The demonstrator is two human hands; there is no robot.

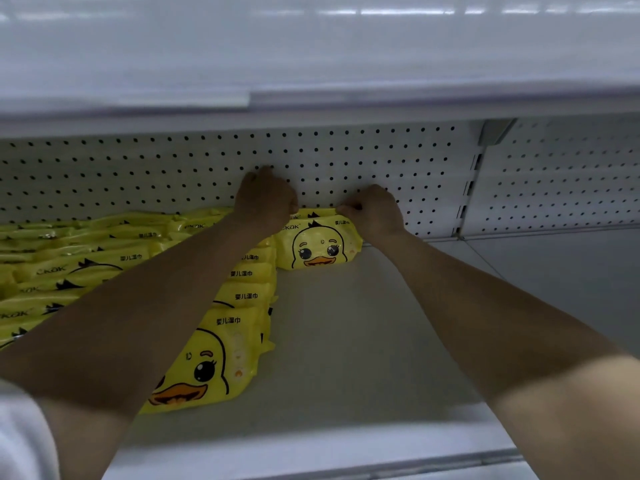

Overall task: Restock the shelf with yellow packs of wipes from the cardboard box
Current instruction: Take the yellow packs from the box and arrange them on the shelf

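held pack: yellow plastic pack of wipes (320, 245) printed with a cartoon duck face, standing upright at the back of the shelf, duck facing forward, back against the pegboard

left hand (266, 199): curled over the pack's top left corner and gripping it, knuckles toward the camera, fingertips hidden

right hand (373, 212): pinching the pack's top right edge between thumb and curled fingers

stocked packs (239, 296): same yellow duck wrappers, in tight upright rows filling the left part of the shelf from the back to near the front; the nearest row touches the held pack's left side

white metal shelf board (353, 344): bare in front of and to the right of the held pack

white perforated pegboard back wall (363, 157): just behind both hands

upper white shelf (311, 67): overhanging the hands, blurred

white sleeve (19, 441): at the lower left corner, on the left arm
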